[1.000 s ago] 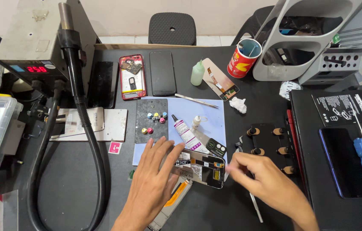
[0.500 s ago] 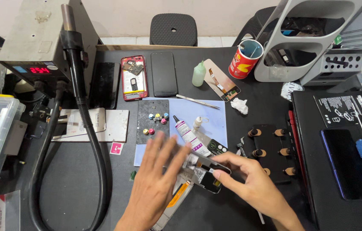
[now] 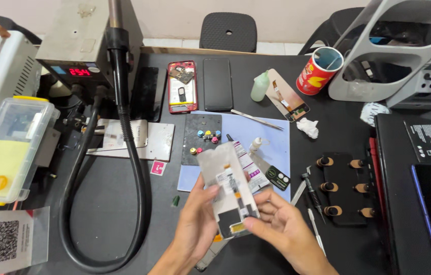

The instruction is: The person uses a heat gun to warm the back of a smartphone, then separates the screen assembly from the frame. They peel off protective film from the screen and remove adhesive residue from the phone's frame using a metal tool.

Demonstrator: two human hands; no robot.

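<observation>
Two bare hands meet low over the black tabletop (image 3: 123,203), and I list what I see from biggest to smallest. A grey hot-air station (image 3: 85,43) stands at the far left, its thick black hose (image 3: 134,168) looping down across the surface. A pale blue mat (image 3: 271,137) lies at the centre, with a red-framed opened phone (image 3: 182,86) and a black phone (image 3: 218,84) beyond it. My left hand (image 3: 195,229) and right hand (image 3: 284,231) each keep a closed grip on the opened phone body with exposed white and grey parts (image 3: 228,191), held tilted above the tabletop's near edge. A white glue tube (image 3: 248,165) lies just behind it.
</observation>
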